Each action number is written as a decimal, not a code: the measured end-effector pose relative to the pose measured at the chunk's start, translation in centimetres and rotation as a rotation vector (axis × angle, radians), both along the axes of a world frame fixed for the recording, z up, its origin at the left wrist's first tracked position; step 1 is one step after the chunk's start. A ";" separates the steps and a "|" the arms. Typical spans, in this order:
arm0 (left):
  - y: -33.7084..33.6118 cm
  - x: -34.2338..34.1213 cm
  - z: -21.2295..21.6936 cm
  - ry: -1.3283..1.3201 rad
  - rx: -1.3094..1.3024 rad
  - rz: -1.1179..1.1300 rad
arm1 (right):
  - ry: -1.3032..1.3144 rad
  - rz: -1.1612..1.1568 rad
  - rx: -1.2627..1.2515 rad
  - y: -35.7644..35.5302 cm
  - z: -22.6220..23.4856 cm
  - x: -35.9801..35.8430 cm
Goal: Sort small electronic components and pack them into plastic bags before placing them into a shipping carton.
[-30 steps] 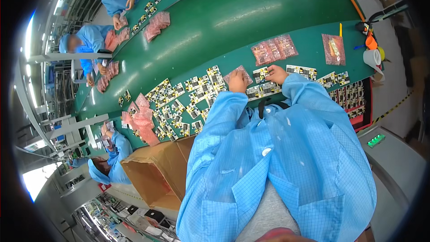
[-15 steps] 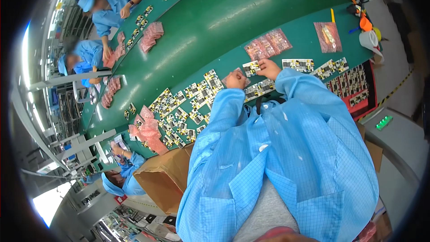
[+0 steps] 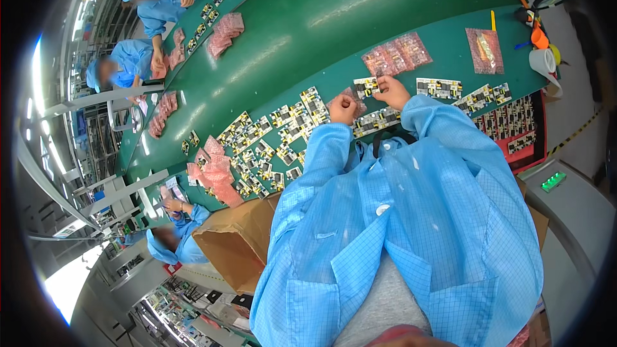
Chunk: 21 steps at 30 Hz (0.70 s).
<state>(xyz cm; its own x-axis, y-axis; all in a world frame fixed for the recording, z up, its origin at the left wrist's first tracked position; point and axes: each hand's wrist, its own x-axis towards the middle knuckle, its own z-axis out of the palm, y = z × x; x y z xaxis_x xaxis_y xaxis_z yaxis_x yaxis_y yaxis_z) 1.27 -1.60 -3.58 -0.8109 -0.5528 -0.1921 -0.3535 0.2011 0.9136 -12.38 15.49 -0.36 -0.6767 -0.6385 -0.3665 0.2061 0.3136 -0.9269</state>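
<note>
My right hand (image 3: 393,92) pinches the right end of a small circuit board (image 3: 366,87) with black, white and yellow parts. Close by on the left, my left hand (image 3: 344,109) is closed on a pink bubble bag (image 3: 354,95), which shows beside its fingers. The board lies against the bag's right side; whether its edge is inside the bag I cannot tell. In front of my hands, near my body, rests a strip of joined circuit boards (image 3: 378,122). Another board strip (image 3: 439,88) lies to the right of my right hand.
Many loose circuit boards (image 3: 246,132) cover the left of the green bench (image 3: 289,45). Pink bubble bags (image 3: 397,55) lie beyond my hands. A red tray (image 3: 511,122) of boards is at right, a cardboard box (image 3: 234,238) at left. Several co-workers in blue sit along the far left.
The view has shifted slightly. The board in my right hand has turned a little and stays beside the bag in my left hand.
</note>
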 end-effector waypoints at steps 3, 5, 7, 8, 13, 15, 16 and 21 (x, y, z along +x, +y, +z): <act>0.3 -0.1 0.3 -0.012 0.059 0.023 | -0.005 0.013 0.000 0.1 -0.1 -0.2; 0.2 0.0 0.3 0.003 0.049 0.026 | -0.007 0.038 0.014 0.0 0.5 0.2; 0.2 0.0 0.3 0.008 0.069 0.036 | 0.027 0.054 0.045 0.1 0.5 0.4; 0.3 0.1 0.3 0.013 0.087 0.042 | 0.028 0.057 0.045 0.1 0.5 0.3; 0.6 0.3 0.5 0.033 0.046 0.068 | -0.144 0.193 0.043 0.8 -0.2 -0.2; 0.8 0.3 0.9 0.029 0.022 0.067 | -0.134 0.212 0.045 0.9 -0.4 -0.5; 1.0 0.4 1.3 0.047 0.019 0.051 | -0.124 0.230 0.047 0.9 -0.4 -0.6; 1.3 0.7 3.9 0.034 0.026 -0.046 | -0.046 0.288 0.093 0.7 0.4 -1.1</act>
<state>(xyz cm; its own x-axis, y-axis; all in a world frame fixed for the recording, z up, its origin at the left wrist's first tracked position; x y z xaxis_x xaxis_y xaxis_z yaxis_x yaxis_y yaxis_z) 1.95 -0.31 0.29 -0.8415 -0.5102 -0.1776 -0.3128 0.1922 0.9302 -13.47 16.17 0.05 -0.4544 -0.7635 -0.4589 0.1379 0.4487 -0.8830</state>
